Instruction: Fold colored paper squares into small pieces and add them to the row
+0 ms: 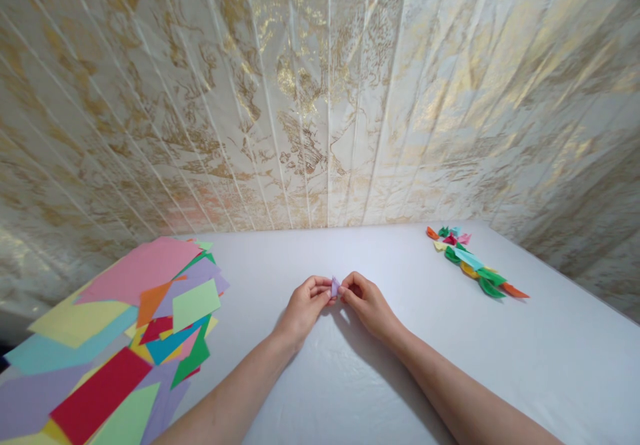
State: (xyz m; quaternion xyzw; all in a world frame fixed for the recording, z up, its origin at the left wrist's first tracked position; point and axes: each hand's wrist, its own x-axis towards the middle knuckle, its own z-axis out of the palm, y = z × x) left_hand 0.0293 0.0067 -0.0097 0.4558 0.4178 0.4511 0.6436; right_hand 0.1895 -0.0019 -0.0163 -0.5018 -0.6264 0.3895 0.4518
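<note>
A small folded piece of lilac paper [335, 286] is held between both hands, a little above the middle of the white table. My left hand [311, 302] pinches its left side between thumb and fingers. From the right, my right hand [367, 302] grips its other edge with thumb and forefinger. A pointed tip of the paper sticks up between the fingertips; its lower part is partly hidden by them.
Loose coloured paper sheets, among them a red one [100, 395] and a pink one [145, 268], lie spread over the table's left side. Several small folded paper shapes [469, 258] sit at the back right. A gold-patterned curtain [300, 98] hangs behind the white table [500, 365].
</note>
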